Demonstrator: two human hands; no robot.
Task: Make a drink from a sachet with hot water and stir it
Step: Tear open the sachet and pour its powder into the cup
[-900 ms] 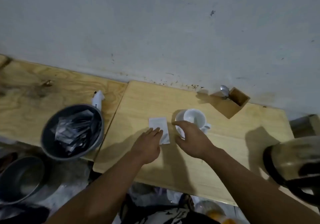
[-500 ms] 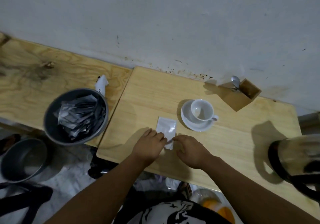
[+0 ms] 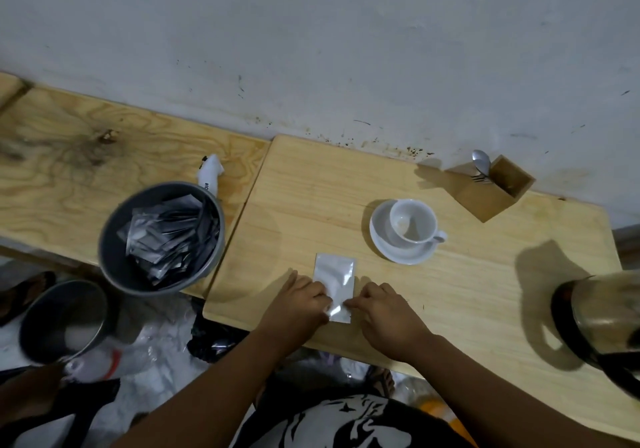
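Spanning most of the view: pale wooden surface (image 3: 433, 295) against a stained grey wall, unchanged. At the right edge, large glass kettle with dark handle (image 3: 602, 323), only partly in frame and blurred, untouched. Left of the seam, round grey metal bowl (image 3: 161, 239) heaped with silvery packets, also as before. Toward the back right, open wooden box (image 3: 495, 188) with a metal spoon (image 3: 482, 162) and what looks like a fork standing in it.

Now free of any grip: white ceramic cup on its white saucer (image 3: 403, 231), upright, empty apart from a faint mark inside, no longer touched by the right hand.

Shifted instead to the near edge: both hands. Left hand (image 3: 299, 300) and right hand (image 3: 384, 309) closed in a narrow pinch on the near end of the small flat silver foil sachet (image 3: 335, 281), one at each lower corner. Sachet lying flat, just in front of the saucer but apart from it, drawn nearer the body than a moment ago.

Probably means tearing open comes next: nothing poured yet, no powder in the cup, water and stirring all ahead. Whether the foil is already torn: cannot tell.
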